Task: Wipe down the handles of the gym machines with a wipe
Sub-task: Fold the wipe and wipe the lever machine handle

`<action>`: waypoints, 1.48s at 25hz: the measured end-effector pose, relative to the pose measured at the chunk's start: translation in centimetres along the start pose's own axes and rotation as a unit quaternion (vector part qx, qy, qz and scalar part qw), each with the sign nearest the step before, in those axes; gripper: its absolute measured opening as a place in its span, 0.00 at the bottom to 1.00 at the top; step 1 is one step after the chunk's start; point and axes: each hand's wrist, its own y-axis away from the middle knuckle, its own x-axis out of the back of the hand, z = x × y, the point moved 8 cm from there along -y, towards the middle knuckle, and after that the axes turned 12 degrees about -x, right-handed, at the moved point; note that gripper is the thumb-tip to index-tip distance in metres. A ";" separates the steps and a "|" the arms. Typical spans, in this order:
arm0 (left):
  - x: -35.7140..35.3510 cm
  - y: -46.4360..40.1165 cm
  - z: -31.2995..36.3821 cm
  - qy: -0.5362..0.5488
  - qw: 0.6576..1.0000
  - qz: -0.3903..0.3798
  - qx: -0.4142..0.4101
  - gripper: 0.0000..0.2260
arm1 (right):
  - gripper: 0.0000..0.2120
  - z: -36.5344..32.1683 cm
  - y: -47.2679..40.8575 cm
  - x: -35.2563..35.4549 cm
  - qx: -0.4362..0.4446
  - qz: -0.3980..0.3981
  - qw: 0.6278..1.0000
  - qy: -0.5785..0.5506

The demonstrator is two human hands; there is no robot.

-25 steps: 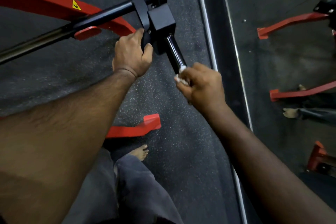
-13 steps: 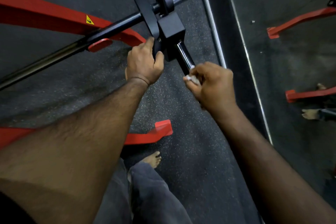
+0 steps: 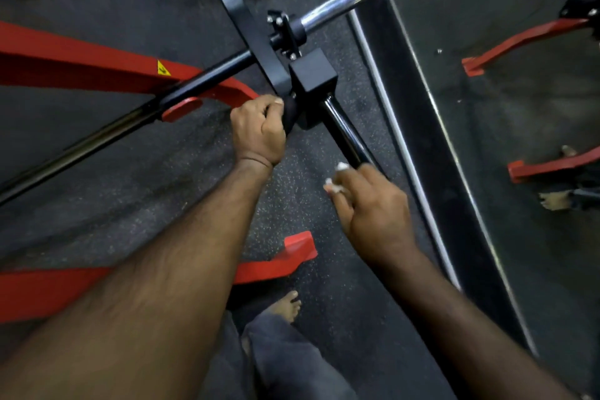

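A black machine arm ends in a square black block, from which a glossy black handle runs down toward me. My right hand is wrapped round the lower end of that handle with a white wipe bunched in its fingers; bits of the wipe show at the thumb side. My left hand grips a second, padded black handle just left of the block. Most of the wipe is hidden inside my fist.
Red frame legs of the machine cross the dark rubber floor at left, one foot lying below my hands. A chrome weight peg sticks out above the block. A mirror with a metal edge rises at right. My bare foot stands below.
My right hand has slid down the glossy handle toward its lower end, baring more of the bar. My left hand keeps its grip beside the block. The camera has shifted slightly.
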 end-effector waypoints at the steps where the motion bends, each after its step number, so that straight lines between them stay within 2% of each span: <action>1: -0.3 -0.2 -1.4 0.071 0.997 -0.001 0.043 0.14 | 0.04 -1.3 -1.2 -0.4 -0.002 0.037 0.998 -0.054; 2: -0.6 -0.2 -2.6 0.162 0.981 -0.002 0.109 0.14 | 0.04 -2.5 -2.7 -0.8 -0.003 0.080 0.992 -0.100; 4: -1.5 0.9 -3.5 0.336 0.908 -0.025 0.250 0.19 | 0.07 -4.4 -5.9 -1.9 -0.018 0.149 0.978 -0.146; 5: -1.7 1.7 -3.4 0.379 0.873 -0.049 0.302 0.25 | 0.08 -5.1 -7.0 -2.7 -0.029 0.168 0.975 -0.144; 6: -1.8 2.3 -3.0 0.393 0.858 -0.087 0.320 0.31 | 0.09 -5.4 -7.5 -3.3 -0.038 0.188 0.972 -0.138; 8: -1.7 2.8 -2.5 0.394 0.853 -0.155 0.306 0.38 | 0.09 -5.1 -7.6 -4.2 -0.056 0.230 0.962 -0.139; 10: -1.2 3.4 -3.1 0.382 0.854 -0.183 0.300 0.43 | 0.08 -4.7 -6.3 -5.2 -0.072 0.249 0.954 -0.151; 16: -1.1 4.5 -4.5 0.411 0.822 -0.231 0.320 0.46 | 0.10 -7.5 1.2 -9.3 -0.026 0.152 0.966 -0.209; 19: -0.6 6.3 -5.3 0.439 0.794 -0.250 0.337 0.45 | 0.11 -6.5 -1.2 -8.8 -0.053 0.172 0.958 -0.224; 21: -0.4 7.9 -6.2 0.426 0.799 -0.258 0.337 0.39 | 0.11 -5.8 -3.1 -7.7 -0.089 0.202 0.952 -0.210; 25: 0.3 9.0 -6.6 0.390 0.837 -0.227 0.310 0.15 | 0.08 -5.2 -2.3 -6.7 -0.148 0.258 0.924 -0.241; 27: 0.5 8.8 -6.6 0.384 0.840 -0.216 0.315 0.14 | 0.09 -6.6 0.5 -8.2 -0.155 0.241 0.926 -0.247; 30: 0.5 8.9 -6.1 0.391 0.831 -0.242 0.312 0.16 | 0.09 -7.4 3.5 -9.5 -0.193 0.208 0.925 -0.252; 33: 0.6 8.7 -6.5 0.397 0.832 -0.213 0.323 0.14 | 0.08 -4.9 -1.5 -6.4 -0.226 0.272 0.901 -0.253; 35: 0.4 8.7 -6.6 0.406 0.830 -0.209 0.321 0.14 | 0.06 -4.2 -5.3 -4.6 -0.219 0.303 0.900 -0.225; 37: 0.4 8.9 -6.9 0.405 0.829 -0.205 0.328 0.13 | 0.06 -4.7 -4.7 -5.3 -0.193 0.299 0.909 -0.216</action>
